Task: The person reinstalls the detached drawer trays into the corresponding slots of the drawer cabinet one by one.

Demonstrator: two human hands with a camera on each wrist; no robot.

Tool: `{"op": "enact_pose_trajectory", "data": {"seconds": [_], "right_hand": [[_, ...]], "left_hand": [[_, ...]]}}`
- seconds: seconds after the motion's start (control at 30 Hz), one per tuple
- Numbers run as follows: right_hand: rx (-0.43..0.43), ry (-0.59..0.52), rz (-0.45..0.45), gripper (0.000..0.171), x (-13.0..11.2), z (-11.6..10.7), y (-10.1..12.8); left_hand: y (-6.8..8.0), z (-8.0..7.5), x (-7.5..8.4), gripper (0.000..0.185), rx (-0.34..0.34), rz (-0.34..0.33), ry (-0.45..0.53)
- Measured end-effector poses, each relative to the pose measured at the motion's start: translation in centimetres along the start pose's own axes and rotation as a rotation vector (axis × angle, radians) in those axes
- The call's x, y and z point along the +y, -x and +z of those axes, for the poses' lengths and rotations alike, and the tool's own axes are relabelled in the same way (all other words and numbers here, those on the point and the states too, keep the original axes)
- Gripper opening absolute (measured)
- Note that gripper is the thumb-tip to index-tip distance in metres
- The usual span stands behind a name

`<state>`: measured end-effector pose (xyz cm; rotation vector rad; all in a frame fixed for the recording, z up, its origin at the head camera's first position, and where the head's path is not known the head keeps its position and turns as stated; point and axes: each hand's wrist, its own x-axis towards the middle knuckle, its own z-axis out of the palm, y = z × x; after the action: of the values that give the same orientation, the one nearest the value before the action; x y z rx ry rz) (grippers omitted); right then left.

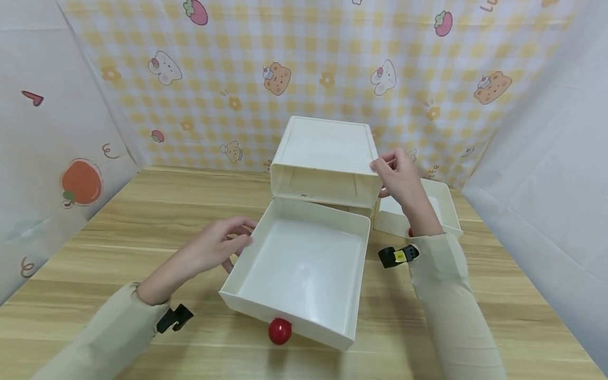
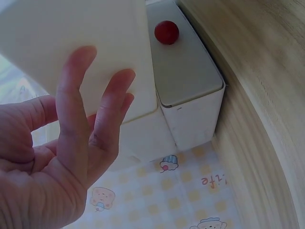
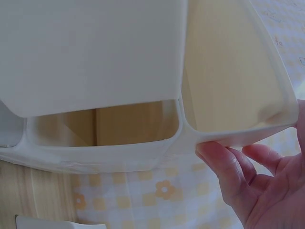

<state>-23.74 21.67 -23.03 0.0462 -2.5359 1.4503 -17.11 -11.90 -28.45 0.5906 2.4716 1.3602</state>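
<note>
The left hand point(image 1: 216, 248) lay with straight fingers against the nine o'clock wall of the pulled-out white drawer point(image 1: 304, 264) with its red knob point(image 1: 279, 331) on the tabletop point(image 1: 142, 221); the right hand point(image 1: 399, 177) pinched the cabinet shell point(image 1: 328, 153) at its three o'clock corner; a second drawer point(image 1: 439, 203) sat just beyond at three o'clock

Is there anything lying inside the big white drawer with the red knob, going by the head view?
No, the drawer shows only its bare white floor, with the left hand at its side wall.
</note>
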Motion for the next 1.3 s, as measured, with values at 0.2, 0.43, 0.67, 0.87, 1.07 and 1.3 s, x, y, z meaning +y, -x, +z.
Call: {"op": "enact_pose_trajectory", "data": {"seconds": [0.2,0.43,0.67,0.87,1.07,1.3], "right_hand": [[-0.001,-0.005,0.000,0.016,0.0,0.0,0.1],[-0.002,0.004,-0.001,0.016,0.0,-0.1,0.0],[-0.007,0.004,0.001,0.018,0.0,-0.1,0.1],[-0.008,0.011,0.000,0.019,-0.1,-0.2,0.1],[-0.001,0.007,-0.001,0.019,-0.1,-0.1,0.0],[-0.005,0.007,0.000,0.019,0.1,-0.1,0.0]], "left_hand": [[-0.4,0.3,0.0,0.032,0.011,-0.009,0.027],[-1.0,0.6,-0.5,0.033,0.023,-0.012,0.109],[-1.5,1.1,-0.7,0.037,0.052,-0.026,0.153],[-2.0,1.2,-0.8,0.039,0.063,-0.051,0.190],[-2.5,1.3,-1.1,0.041,0.055,-0.067,0.243],[-3.0,1.3,-1.3,0.043,0.062,-0.101,0.282]]}}
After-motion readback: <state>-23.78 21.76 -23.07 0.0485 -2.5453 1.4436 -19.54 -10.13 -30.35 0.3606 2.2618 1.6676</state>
